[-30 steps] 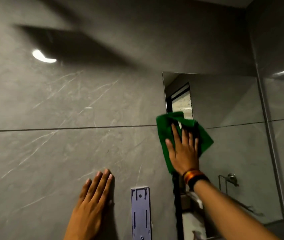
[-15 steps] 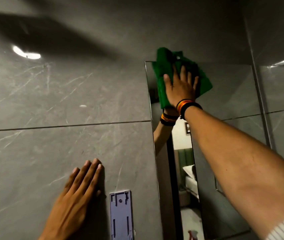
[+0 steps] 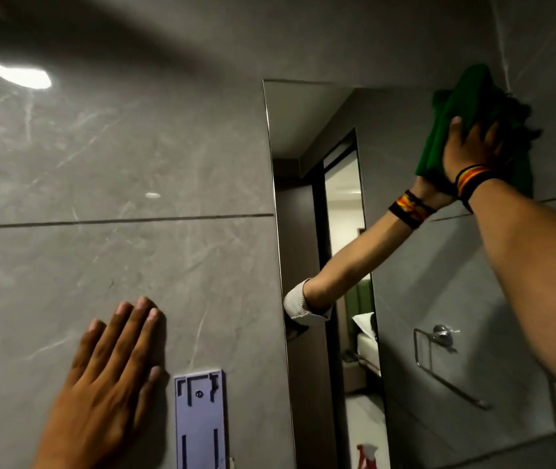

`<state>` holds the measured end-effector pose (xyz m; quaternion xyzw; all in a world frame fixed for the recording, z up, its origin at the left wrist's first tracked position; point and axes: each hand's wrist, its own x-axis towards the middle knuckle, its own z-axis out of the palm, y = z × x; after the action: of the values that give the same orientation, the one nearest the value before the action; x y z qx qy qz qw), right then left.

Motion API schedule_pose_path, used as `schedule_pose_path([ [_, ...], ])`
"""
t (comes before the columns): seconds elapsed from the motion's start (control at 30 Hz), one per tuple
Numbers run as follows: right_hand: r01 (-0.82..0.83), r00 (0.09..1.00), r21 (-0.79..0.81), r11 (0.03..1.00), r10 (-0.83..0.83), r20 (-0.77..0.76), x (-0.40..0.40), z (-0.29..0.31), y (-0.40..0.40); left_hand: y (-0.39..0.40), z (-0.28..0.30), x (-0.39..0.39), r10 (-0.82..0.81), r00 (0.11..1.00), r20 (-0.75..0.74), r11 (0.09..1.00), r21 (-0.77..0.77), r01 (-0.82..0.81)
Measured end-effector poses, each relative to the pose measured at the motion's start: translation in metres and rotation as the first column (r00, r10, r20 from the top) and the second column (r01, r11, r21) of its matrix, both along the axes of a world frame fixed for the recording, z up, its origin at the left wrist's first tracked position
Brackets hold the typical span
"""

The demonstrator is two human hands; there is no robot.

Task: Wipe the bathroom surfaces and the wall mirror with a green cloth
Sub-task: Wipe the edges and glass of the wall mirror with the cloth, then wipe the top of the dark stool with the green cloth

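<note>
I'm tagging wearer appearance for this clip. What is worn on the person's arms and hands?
Both hands are bare, no gloves. The right hand has a stack of wristbands at the wrist, black with orange, red and yellow stripes; its forearm is bare. The left hand shows no rings or bands in view. The mirror reflects a pushed-up white ribbed sleeve.

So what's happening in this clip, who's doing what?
A person is cleaning a frameless rectangular wall mirror set into grey marble-look wall tiles. The right hand, with striped wristbands, presses a crumpled green cloth flat against the mirror's top right corner. The left hand rests open and flat on the tiles, empty, just left of a pale purple plastic wall bracket. A chrome towel ring shows as a reflection in the mirror.
</note>
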<state>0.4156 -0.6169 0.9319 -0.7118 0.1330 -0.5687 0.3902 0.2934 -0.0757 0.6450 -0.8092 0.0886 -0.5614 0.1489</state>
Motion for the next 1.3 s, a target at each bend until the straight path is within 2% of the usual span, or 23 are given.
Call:
schedule_pose_path([
  [0.2,-0.007,1.0,0.109,0.994,0.008,-0.012,-0.003,-0.086,-0.015,0.006,-0.007,0.013,-0.023,1.0,-0.018,0.999,-0.032,0.022],
  [0.3,0.0,1.0,0.121,0.993,0.001,-0.014,-0.005,-0.162,-0.018,0.01,-0.018,0.029,-0.05,0.998,-0.035,0.994,-0.104,0.046],
  [0.37,-0.002,1.0,0.13,0.992,0.003,-0.01,-0.007,-0.217,-0.014,0.015,-0.022,0.04,-0.009,0.999,-0.034,0.996,-0.089,0.006],
  [0.57,-0.014,0.997,0.195,0.981,0.029,-0.074,-0.016,-0.38,0.016,0.022,-0.031,0.065,0.04,0.995,-0.09,0.979,-0.194,-0.057],
  [0.63,-0.015,0.996,0.227,0.974,0.035,-0.084,-0.018,-0.413,0.024,0.03,-0.023,0.063,0.007,0.989,-0.145,0.99,-0.139,-0.027],
  [0.73,-0.026,0.996,0.243,0.97,0.045,-0.074,-0.019,-0.42,0.046,0.031,-0.018,0.054,-0.006,0.99,-0.14,0.997,-0.071,-0.004],
  [0.8,-0.02,0.998,0.191,0.981,0.032,-0.061,-0.021,-0.412,0.077,0.016,-0.022,0.048,-0.065,0.991,-0.117,0.987,-0.156,0.046],
  [0.87,-0.009,0.999,0.069,0.998,0.012,-0.049,-0.029,-0.404,0.121,0.004,-0.024,0.04,-0.119,0.989,-0.086,0.97,-0.221,0.097],
  [0.97,-0.072,0.997,-0.181,0.981,0.067,-0.034,-0.05,-0.396,0.199,0.007,-0.01,0.018,-0.086,0.993,-0.086,0.995,-0.058,0.081],
  [1.13,-0.263,0.965,-0.477,0.839,0.227,-0.132,-0.114,-0.401,0.269,-0.005,0.004,-0.03,-0.125,0.979,-0.159,0.992,-0.048,0.118],
  [1.2,-0.382,0.924,-0.457,0.803,0.336,-0.182,-0.146,-0.417,0.282,-0.01,-0.005,-0.057,-0.141,0.966,-0.218,0.989,-0.074,0.128],
  [1.3,-0.499,0.862,-0.27,0.823,0.442,-0.248,-0.192,-0.464,0.31,-0.009,-0.069,-0.093,-0.165,0.938,-0.304,0.982,-0.136,0.129],
])
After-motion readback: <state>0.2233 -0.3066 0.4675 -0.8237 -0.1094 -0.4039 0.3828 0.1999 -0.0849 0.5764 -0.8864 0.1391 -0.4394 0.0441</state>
